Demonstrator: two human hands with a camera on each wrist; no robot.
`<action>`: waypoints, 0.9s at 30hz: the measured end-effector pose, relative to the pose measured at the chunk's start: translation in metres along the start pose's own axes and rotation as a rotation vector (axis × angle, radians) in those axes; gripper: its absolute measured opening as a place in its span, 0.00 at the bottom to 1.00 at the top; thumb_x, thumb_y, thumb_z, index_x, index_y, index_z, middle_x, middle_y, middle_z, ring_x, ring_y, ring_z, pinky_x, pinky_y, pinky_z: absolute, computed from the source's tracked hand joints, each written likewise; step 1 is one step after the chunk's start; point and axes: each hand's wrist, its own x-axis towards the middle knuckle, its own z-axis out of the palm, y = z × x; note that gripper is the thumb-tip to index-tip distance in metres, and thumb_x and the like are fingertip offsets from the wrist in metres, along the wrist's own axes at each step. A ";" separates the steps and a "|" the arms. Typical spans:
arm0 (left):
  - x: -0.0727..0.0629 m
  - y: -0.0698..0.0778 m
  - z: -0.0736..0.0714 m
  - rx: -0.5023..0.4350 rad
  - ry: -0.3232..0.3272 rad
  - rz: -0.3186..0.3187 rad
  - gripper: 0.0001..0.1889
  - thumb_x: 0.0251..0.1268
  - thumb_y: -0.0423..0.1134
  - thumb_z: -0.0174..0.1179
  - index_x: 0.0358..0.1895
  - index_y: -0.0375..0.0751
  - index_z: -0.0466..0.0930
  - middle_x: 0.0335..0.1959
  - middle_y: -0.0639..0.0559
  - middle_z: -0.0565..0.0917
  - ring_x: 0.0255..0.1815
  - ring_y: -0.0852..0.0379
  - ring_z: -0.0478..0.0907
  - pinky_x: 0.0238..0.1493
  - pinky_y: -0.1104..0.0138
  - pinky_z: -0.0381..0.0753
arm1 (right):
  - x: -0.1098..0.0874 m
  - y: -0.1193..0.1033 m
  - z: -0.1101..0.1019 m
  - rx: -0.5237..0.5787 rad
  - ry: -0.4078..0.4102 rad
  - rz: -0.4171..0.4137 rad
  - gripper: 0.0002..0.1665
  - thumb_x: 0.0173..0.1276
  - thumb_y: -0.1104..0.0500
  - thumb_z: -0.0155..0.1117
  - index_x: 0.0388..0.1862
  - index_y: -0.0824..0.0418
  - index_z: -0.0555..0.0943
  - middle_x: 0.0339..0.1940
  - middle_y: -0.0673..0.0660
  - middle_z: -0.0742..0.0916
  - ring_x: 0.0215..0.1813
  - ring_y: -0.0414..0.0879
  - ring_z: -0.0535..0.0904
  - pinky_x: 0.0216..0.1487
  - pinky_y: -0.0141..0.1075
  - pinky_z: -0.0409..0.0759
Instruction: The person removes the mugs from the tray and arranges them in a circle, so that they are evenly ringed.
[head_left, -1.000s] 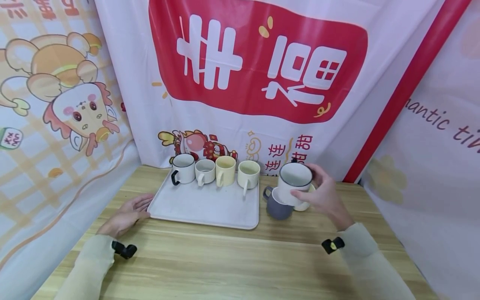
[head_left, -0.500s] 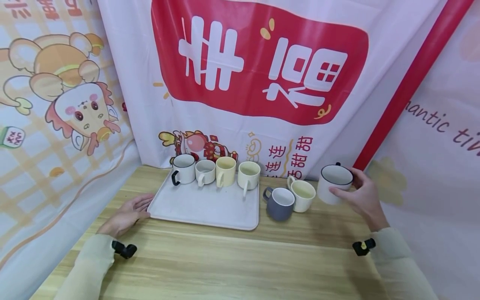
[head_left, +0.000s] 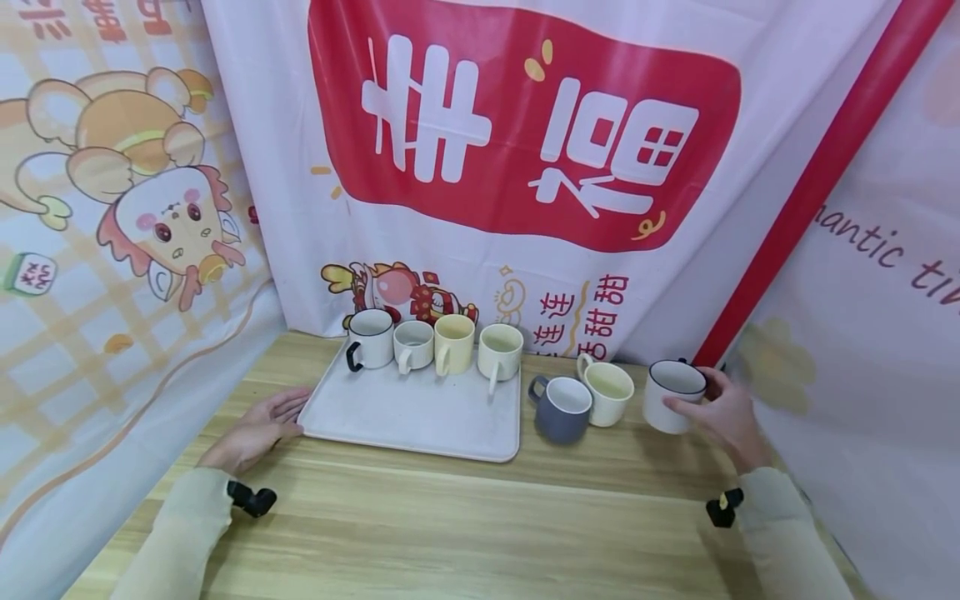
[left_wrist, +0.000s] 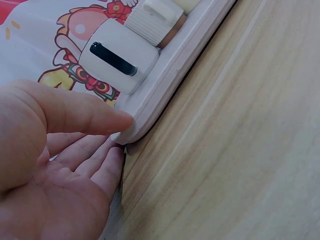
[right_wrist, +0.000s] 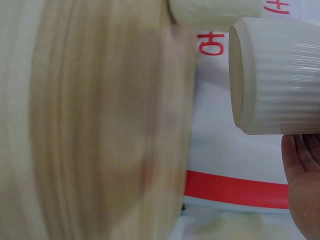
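Note:
My right hand (head_left: 723,415) grips a white ribbed mug (head_left: 667,404) with a dark rim; its dark handle points to the back. In the right wrist view the ribbed mug (right_wrist: 280,77) shows a gap between its base and the table. At the left, my left hand (head_left: 258,427) rests against the near left corner of a white tray (head_left: 412,421). Its fingers lie straight and the thumb (left_wrist: 107,116) touches the tray's corner. Left of the held mug, a cream mug (head_left: 609,407) stands behind a grey-blue mug (head_left: 561,417) on the table.
Along the tray's back stand a white mug with a black handle (head_left: 371,343), a small ribbed cup (head_left: 414,348), a yellow mug (head_left: 454,348) and a pale green mug (head_left: 500,357). A printed cloth (head_left: 450,233) hangs behind the wooden table (head_left: 465,533).
My right hand has carried the ribbed mug rightward from above the grey-blue and cream mugs, then lowered it toward the table. The left hand has stayed at the tray.

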 end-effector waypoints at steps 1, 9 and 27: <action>0.000 0.000 0.000 -0.001 0.001 0.001 0.42 0.69 0.22 0.57 0.83 0.23 0.46 0.85 0.24 0.49 0.85 0.25 0.46 0.78 0.67 0.70 | -0.001 0.004 0.002 -0.001 0.003 -0.002 0.45 0.59 0.48 0.84 0.68 0.68 0.76 0.59 0.67 0.85 0.44 0.20 0.75 0.46 0.11 0.74; 0.001 -0.001 0.000 -0.002 0.011 -0.018 0.43 0.68 0.22 0.57 0.83 0.24 0.46 0.85 0.25 0.49 0.86 0.26 0.46 0.75 0.75 0.72 | -0.005 0.026 0.018 -0.047 -0.008 0.009 0.43 0.57 0.47 0.85 0.65 0.66 0.79 0.54 0.64 0.88 0.44 0.25 0.76 0.44 0.12 0.74; 0.003 0.002 0.002 0.005 0.016 -0.035 0.43 0.68 0.21 0.57 0.83 0.24 0.46 0.85 0.24 0.50 0.86 0.26 0.47 0.82 0.57 0.66 | 0.008 0.044 0.028 0.056 -0.138 0.023 0.44 0.65 0.52 0.80 0.72 0.69 0.72 0.61 0.68 0.85 0.47 0.22 0.75 0.46 0.13 0.77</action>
